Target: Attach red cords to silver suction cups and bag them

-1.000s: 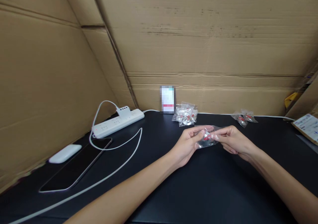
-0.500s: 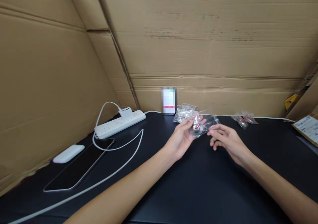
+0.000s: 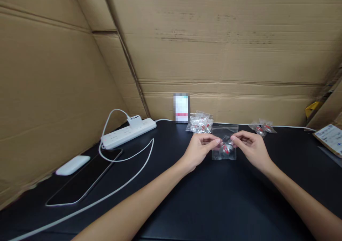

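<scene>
A small clear plastic bag [image 3: 216, 156] hangs or lies low over the black table between my two hands. Inside it shows a round silvery metal piece [image 3: 227, 152] with a red loop or marking on it. The thumb and fingers of my left hand [image 3: 199, 149] pinch the bag at its left side. On the other side, my right hand [image 3: 251, 146] pinches it the same way, close to the upper part of the metal piece. Just behind my left hand lies a pile of similar clear packets [image 3: 200, 121] with red marks.
Two more packets [image 3: 263, 127] lie at the back right. A phone-like screen [image 3: 181, 108] leans on the cardboard wall [image 3: 227, 62]. At left are a white power strip [image 3: 128, 133], a dark phone [image 3: 85, 180], a white case [image 3: 73, 165] and a looping cable [image 3: 133, 177].
My left hand has turned from palm-up under the bag to a pinch on its side. My right hand has closed on the other side. The bag has moved right and slightly nearer.
</scene>
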A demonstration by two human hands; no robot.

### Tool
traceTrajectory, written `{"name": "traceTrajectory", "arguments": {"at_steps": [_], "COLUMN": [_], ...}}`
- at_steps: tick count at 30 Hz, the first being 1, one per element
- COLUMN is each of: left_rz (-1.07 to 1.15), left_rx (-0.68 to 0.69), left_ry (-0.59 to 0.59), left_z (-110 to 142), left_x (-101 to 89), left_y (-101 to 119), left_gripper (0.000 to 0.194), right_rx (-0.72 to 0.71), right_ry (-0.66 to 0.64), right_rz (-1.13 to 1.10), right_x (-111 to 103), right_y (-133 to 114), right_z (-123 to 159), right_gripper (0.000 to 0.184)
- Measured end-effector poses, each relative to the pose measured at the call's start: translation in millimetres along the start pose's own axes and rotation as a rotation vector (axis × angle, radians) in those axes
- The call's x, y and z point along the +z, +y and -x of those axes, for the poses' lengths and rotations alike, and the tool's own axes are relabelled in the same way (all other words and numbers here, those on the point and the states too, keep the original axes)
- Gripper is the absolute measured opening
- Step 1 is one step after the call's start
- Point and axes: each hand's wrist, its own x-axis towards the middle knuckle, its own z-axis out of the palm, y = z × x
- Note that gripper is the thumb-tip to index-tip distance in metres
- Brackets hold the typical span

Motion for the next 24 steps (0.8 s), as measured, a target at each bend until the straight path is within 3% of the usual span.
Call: {"name": "traceTrajectory", "arguments": {"at_steps": [3,9,14,24], "left_rz": [0.024,0.048,0.011,-0.020], "left_rx": [-0.014,-0.034,0.012,0.115], "left_ry": [-0.044,-0.055,-0.105,-0.133], "left_z": [-0.1,1.0,0.3,1.2], "left_x": [-0.9,-0.1,-2.7,-5.1], "left_y": [2.0,9.2,10.1,18.3], "left_gripper": [0.021,0.025,0.023,0.015], "right_rx": [0.078,0.156,0.176,0.112], "right_ry": [0.057,0.026,0.019,0.025], "right_rz": [-0.128,-0.297,-0.376,-0.432], "right_x": [5.5,5.9,3.8,2.8], "right_y": [2.2,2.7,3.1,1.1], "right_z": [1.6,2.5,2.5,1.7], "right_gripper": [0.022,0.025,0.026,0.007]}}
